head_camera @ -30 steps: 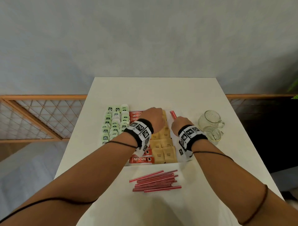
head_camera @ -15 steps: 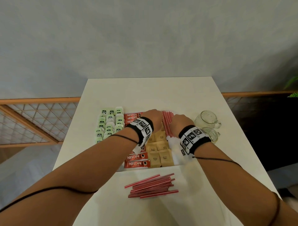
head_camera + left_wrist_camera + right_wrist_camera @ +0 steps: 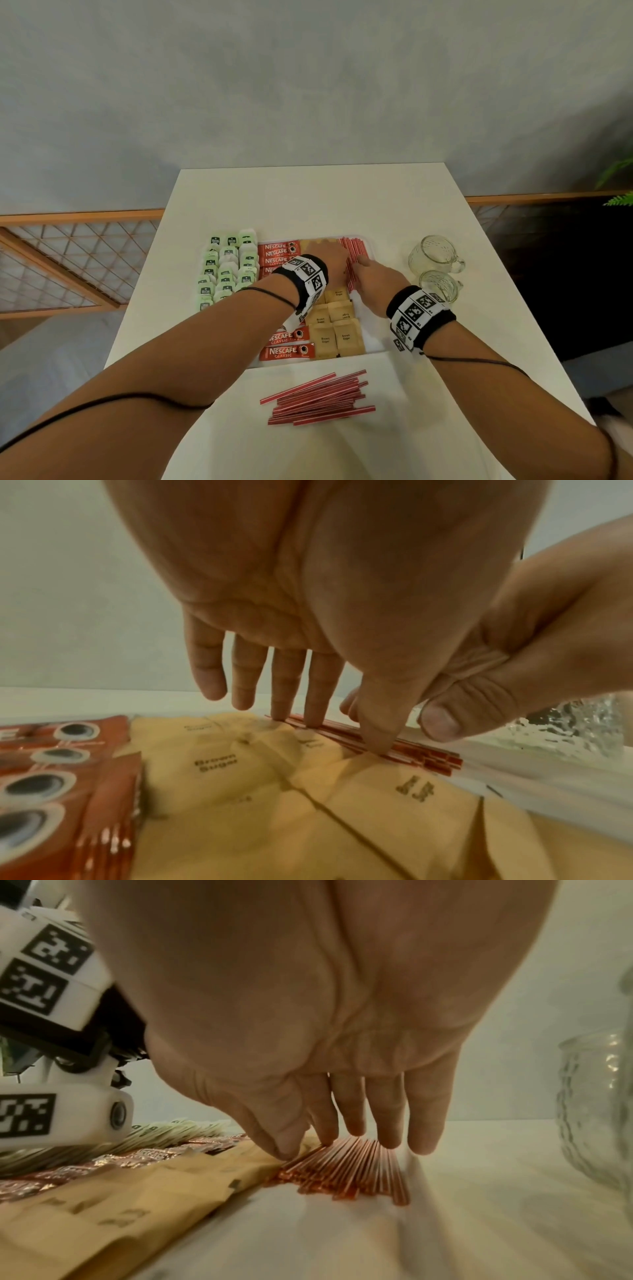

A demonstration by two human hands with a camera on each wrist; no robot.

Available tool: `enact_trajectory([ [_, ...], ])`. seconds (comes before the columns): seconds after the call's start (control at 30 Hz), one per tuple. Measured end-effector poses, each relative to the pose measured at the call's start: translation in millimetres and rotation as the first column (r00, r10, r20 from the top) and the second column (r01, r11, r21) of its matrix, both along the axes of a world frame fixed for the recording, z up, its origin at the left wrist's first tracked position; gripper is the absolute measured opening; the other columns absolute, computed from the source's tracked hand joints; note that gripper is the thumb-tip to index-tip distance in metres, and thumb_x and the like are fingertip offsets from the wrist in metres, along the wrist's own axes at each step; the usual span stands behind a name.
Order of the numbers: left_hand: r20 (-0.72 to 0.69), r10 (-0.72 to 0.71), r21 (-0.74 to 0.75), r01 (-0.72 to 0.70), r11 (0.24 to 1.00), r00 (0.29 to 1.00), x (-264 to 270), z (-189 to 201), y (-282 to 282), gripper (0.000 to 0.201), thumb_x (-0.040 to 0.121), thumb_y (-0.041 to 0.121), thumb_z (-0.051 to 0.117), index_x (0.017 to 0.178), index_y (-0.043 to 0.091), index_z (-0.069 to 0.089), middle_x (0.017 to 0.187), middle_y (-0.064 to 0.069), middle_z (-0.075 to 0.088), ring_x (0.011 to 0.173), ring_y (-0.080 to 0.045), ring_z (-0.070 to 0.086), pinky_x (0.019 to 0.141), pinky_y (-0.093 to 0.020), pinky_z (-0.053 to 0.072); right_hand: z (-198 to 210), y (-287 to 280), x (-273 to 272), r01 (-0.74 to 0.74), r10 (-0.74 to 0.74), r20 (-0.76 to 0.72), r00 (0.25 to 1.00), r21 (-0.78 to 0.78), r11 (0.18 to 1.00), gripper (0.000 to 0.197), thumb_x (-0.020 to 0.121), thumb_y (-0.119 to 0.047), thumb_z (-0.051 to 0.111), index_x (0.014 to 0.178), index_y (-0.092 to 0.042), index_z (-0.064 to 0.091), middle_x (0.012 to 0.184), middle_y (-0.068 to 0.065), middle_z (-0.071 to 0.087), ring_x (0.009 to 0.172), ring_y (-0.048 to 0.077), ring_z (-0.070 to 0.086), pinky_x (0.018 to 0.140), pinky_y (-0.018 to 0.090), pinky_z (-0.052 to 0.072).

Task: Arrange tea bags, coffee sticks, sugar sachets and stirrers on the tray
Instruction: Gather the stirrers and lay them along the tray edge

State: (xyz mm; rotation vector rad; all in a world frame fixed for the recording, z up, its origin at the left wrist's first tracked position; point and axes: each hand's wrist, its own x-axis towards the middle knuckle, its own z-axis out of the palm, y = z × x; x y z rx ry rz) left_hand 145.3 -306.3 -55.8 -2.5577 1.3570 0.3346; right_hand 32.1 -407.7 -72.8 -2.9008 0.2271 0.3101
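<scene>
A white tray point(image 3: 374, 330) holds red coffee sticks point(image 3: 287, 351), brown sugar sachets point(image 3: 337, 329) and, at its far right, a bundle of red stirrers point(image 3: 352, 255). Green tea bags point(image 3: 227, 270) lie in rows along the tray's left side. My left hand point(image 3: 329, 260) has straight fingers; its fingertips point(image 3: 315, 718) and thumb touch the bundle's left edge point(image 3: 421, 756). My right hand point(image 3: 373, 277) rests its straight fingers point(image 3: 387, 1137) on top of the stirrers point(image 3: 356, 1175). A loose pile of stirrers point(image 3: 318, 399) lies on the table before the tray.
Two glass mugs point(image 3: 433, 253) point(image 3: 440, 286) stand just right of the tray, close to my right wrist; one mug point(image 3: 596, 1110) shows in the right wrist view. A wooden lattice rail point(image 3: 68, 260) runs behind the white table point(image 3: 308, 198).
The bunch of stirrers that my right hand held has been laid flat on the tray's far right. Both hands now lie with straight fingers against it.
</scene>
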Motion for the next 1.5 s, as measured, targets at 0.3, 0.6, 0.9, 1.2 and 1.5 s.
enact_trajectory([
  [0.3,-0.088,0.004,-0.093,-0.012,0.996,0.996,-4,8,9,0.031,0.091,0.043,0.054,0.107,0.019,0.064,0.109,-0.002,0.065,0.103,-0.025,0.062,0.088,-0.042,0.054,5,3,-7,-0.016,0.016,-0.013,1.000,0.018,1.000,0.030,0.101,-0.028,0.054,0.122,-0.009,0.060,0.132,0.005,0.052,0.110,0.028,0.059,0.084,0.039,0.051],
  [0.6,-0.289,0.043,-0.204,-0.105,0.973,0.957,-49,34,84,0.033,0.098,0.035,0.048,0.119,0.013,0.061,0.110,-0.006,0.063,0.095,-0.024,0.063,0.085,-0.039,0.055,50,46,-45,-0.201,0.197,0.042,0.979,0.098,0.975,0.025,0.100,-0.028,0.050,0.112,-0.013,0.067,0.104,0.003,0.068,0.090,0.022,0.064,0.078,0.035,0.054],
  [0.9,-0.382,-0.041,-0.163,-0.024,0.986,0.923,-104,36,162,0.016,0.095,0.025,0.050,0.089,0.014,0.060,0.084,-0.003,0.067,0.074,-0.022,0.063,0.070,-0.035,0.055,65,104,-81,-0.378,0.412,-0.125,0.903,0.226,0.898,0.043,0.093,-0.040,0.066,0.132,-0.022,0.060,0.132,-0.004,0.061,0.117,0.018,0.057,0.098,0.035,0.048],
  [1.2,-0.374,-0.013,-0.164,-0.052,0.985,0.927,-144,3,195,0.062,0.077,0.058,0.070,0.126,0.025,0.053,0.119,0.004,0.062,0.100,-0.019,0.063,0.087,-0.034,0.055,42,134,-109,-0.426,0.377,-0.286,0.881,-0.133,0.895,0.071,0.074,-0.052,0.082,0.129,-0.015,0.056,0.123,0.007,0.058,0.111,0.028,0.054,0.096,0.042,0.045],
  [1.5,-0.351,0.050,-0.138,-0.105,0.985,0.935,-153,-1,192,0.029,0.090,0.036,0.063,0.112,0.018,0.061,0.112,-0.004,0.063,0.094,-0.023,0.063,0.084,-0.036,0.054,29,136,-107,-0.357,0.339,-0.251,0.907,-0.029,0.934,0.014,0.097,-0.014,0.058,0.105,-0.011,0.069,0.102,0.010,0.069,0.091,0.029,0.066,0.077,0.039,0.054],
])
